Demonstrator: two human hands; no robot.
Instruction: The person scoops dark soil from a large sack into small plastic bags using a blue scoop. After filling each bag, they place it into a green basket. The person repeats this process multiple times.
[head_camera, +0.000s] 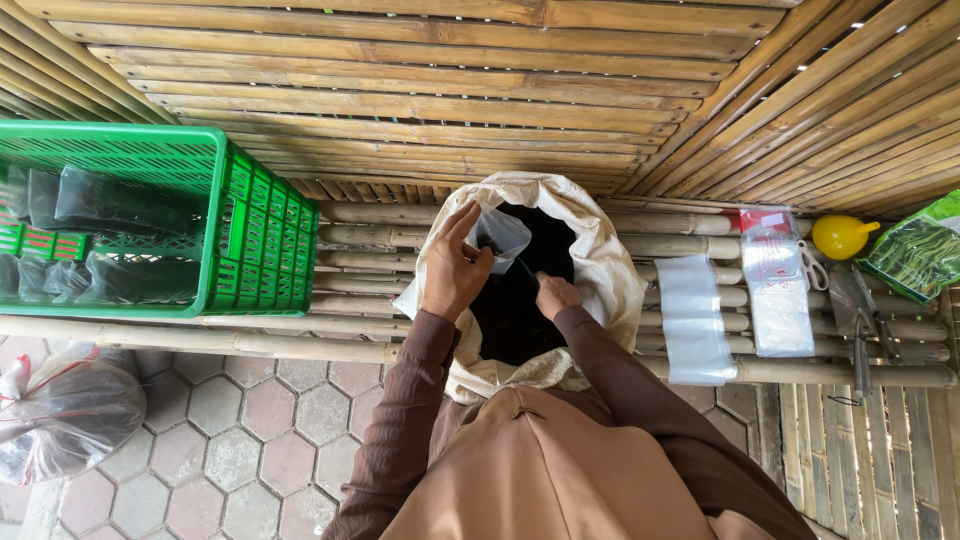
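Note:
A white sack (610, 265) full of dark soil stands open on a bamboo bench (350, 255) in front of me. My left hand (452, 270) holds a small clear plastic bag (500, 235) open over the sack's mouth. My right hand (556, 293) reaches down into the sack, closed around a thin dark tool whose end is hidden in the soil. Both arms wear brown sleeves.
A green plastic crate (255, 215) with filled dark bags sits on the bench at left. Stacks of clear plastic bags (695, 320), a yellow funnel (840, 236), garden tools (865, 320) and a green packet (918, 252) lie at right. A tied plastic bag (65, 410) rests on the hexagon paving.

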